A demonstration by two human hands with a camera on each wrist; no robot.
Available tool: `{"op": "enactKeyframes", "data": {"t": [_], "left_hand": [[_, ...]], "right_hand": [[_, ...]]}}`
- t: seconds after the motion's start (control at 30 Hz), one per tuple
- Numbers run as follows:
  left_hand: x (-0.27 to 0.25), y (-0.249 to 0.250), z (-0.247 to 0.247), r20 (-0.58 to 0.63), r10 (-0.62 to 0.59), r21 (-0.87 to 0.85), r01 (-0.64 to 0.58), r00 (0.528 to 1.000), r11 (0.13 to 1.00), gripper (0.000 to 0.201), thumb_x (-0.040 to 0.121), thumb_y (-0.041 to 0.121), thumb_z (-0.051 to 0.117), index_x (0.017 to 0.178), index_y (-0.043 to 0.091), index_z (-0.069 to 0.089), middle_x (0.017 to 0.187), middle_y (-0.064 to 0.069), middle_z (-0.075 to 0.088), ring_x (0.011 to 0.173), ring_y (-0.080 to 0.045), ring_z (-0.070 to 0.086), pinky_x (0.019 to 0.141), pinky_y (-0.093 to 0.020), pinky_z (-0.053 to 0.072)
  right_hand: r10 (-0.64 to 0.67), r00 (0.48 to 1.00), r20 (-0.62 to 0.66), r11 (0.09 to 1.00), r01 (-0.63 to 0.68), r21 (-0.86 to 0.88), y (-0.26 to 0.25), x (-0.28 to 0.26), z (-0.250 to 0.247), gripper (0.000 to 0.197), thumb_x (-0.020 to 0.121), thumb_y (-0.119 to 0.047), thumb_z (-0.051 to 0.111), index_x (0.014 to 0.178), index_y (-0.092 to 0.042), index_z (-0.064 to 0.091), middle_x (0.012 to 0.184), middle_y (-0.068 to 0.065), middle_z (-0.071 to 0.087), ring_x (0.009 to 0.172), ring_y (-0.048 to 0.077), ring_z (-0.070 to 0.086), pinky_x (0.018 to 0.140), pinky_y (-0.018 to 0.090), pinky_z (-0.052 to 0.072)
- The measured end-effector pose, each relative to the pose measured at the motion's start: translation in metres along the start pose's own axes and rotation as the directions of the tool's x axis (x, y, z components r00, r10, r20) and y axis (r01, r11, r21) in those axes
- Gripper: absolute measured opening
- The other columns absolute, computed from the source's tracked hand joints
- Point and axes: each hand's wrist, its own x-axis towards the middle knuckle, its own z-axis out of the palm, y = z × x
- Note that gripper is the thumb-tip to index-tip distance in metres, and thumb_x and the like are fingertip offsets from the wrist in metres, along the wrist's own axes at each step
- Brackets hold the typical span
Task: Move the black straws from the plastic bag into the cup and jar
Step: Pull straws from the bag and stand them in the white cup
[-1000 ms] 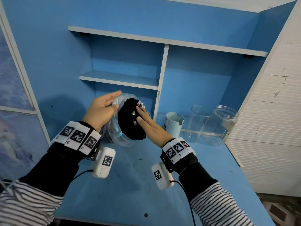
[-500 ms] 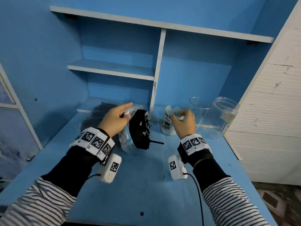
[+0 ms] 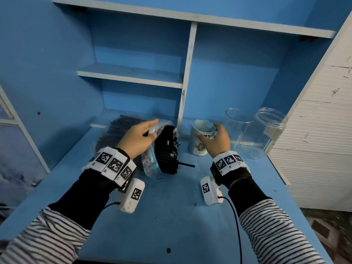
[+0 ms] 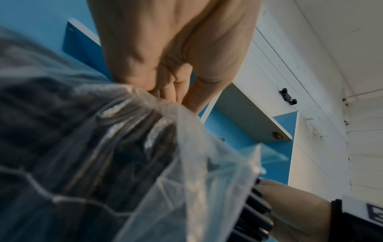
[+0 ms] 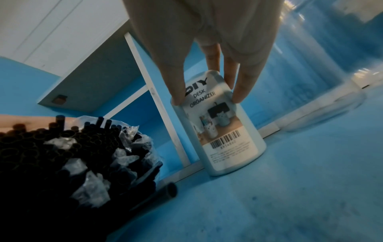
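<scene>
The left hand (image 3: 140, 139) grips the plastic bag (image 3: 150, 164) of black straws (image 3: 167, 149), which lies on the blue desk (image 3: 171, 216). The right hand (image 3: 216, 140) curls its fingers around the upright white cup (image 3: 199, 141) just beside the bag. Two clear jars (image 3: 266, 132) stand further right.

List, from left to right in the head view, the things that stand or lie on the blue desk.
Clear plastic bag of black straws → single loose black straw → white labelled cup → clear straight-walled glass → clear wide-mouthed plastic jar.
</scene>
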Motion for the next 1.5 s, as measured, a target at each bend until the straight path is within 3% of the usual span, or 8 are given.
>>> {"op": "enactKeyframes", "data": {"t": [0.37,0.63,0.73,0.83,0.93,1.1,1.33,1.5], "left_hand": [[-0.005,0.003,0.001,-0.015,-0.011,-0.048,0.01,1.0,0.999,0.052,0.094,0.006,0.056,0.142,0.026,0.046,0.146,0.007,0.045,0.136,-0.01,0.04,0.114,-0.036,0.031],[-0.012,0.006,0.003,-0.041,-0.012,-0.038,0.01,0.999,0.999,0.053,0.094,0.006,0.054,0.142,0.027,0.046,0.149,0.005,0.044,0.137,-0.011,0.04,0.11,-0.031,0.033],[-0.014,0.006,0.001,-0.027,-0.005,-0.039,0.004,1.0,0.999,0.053,0.095,0.005,0.054,0.142,0.027,0.045,0.149,0.006,0.043,0.137,-0.011,0.039,0.104,-0.026,0.033],[-0.015,0.006,-0.002,-0.016,0.005,-0.043,-0.006,1.0,0.999,0.051,0.095,0.006,0.054,0.141,0.027,0.047,0.147,0.006,0.044,0.136,-0.011,0.04,0.11,-0.031,0.033],[-0.014,0.005,-0.006,-0.023,0.022,-0.069,-0.023,0.999,0.997,0.047,0.094,0.005,0.056,0.135,0.029,0.053,0.144,0.006,0.049,0.135,-0.011,0.042,0.114,-0.039,0.033],[-0.016,0.004,-0.01,-0.059,0.008,-0.125,-0.016,0.998,0.992,0.046,0.094,0.003,0.056,0.131,0.03,0.058,0.139,0.003,0.056,0.13,-0.009,0.048,0.113,-0.039,0.036],[-0.018,0.0,-0.023,-0.115,0.003,-0.127,-0.018,0.993,0.992,0.048,0.094,-0.001,0.052,0.135,0.025,0.055,0.142,0.005,0.052,0.132,-0.009,0.045,0.114,-0.035,0.034],[-0.016,0.0,-0.028,-0.132,0.028,-0.115,-0.043,0.991,0.992,0.05,0.093,-0.003,0.053,0.136,0.023,0.054,0.142,0.004,0.051,0.134,-0.012,0.044,0.114,-0.037,0.034]], "right_hand": [[-0.005,1.0,0.019,1.0,0.005,-0.004,0.028,-0.028,-0.055,0.076,0.074,-0.03,0.079,0.14,-0.014,0.043,0.137,0.004,0.051,0.121,0.024,0.054,0.104,0.043,0.044],[0.026,0.999,0.02,0.998,-0.025,-0.065,0.03,-0.048,-0.074,0.082,0.079,-0.029,0.076,0.145,-0.009,0.033,0.146,0.01,0.042,0.131,0.026,0.044,0.109,0.036,0.036],[-0.102,0.993,-0.058,0.988,0.094,-0.126,0.01,-0.056,-0.072,0.08,0.079,-0.034,0.076,0.144,-0.008,0.035,0.146,0.012,0.035,0.134,0.025,0.036,0.109,0.032,0.031],[-0.347,0.93,-0.121,0.932,0.328,-0.154,-0.019,-0.064,-0.059,0.048,0.084,-0.028,0.071,0.123,-0.007,0.055,0.128,0.01,0.05,0.12,0.023,0.046,0.098,0.022,0.033],[-0.491,0.87,0.041,0.867,0.493,-0.069,-0.05,-0.073,-0.035,0.023,0.086,-0.02,0.068,0.106,-0.008,0.064,0.108,0.004,0.061,0.099,0.014,0.056,0.09,0.025,0.043],[-0.423,0.744,0.518,0.826,0.551,-0.117,-0.076,-0.086,0.02,0.04,0.088,-0.028,0.067,0.126,-0.017,0.061,0.122,0.007,0.062,0.11,0.021,0.056,0.091,0.023,0.039],[-0.442,0.782,0.441,0.859,0.51,-0.044,-0.083,-0.079,0.043,0.028,0.087,-0.015,0.069,0.114,-0.019,0.071,0.114,0.006,0.068,0.106,0.018,0.059,0.09,0.015,0.036],[-0.419,0.821,0.387,0.897,0.44,0.037,-0.078,-0.063,0.025,0.023,0.089,-0.012,0.066,0.109,-0.021,0.072,0.108,-0.002,0.069,0.089,0.01,0.058,0.092,0.023,0.047]]}}
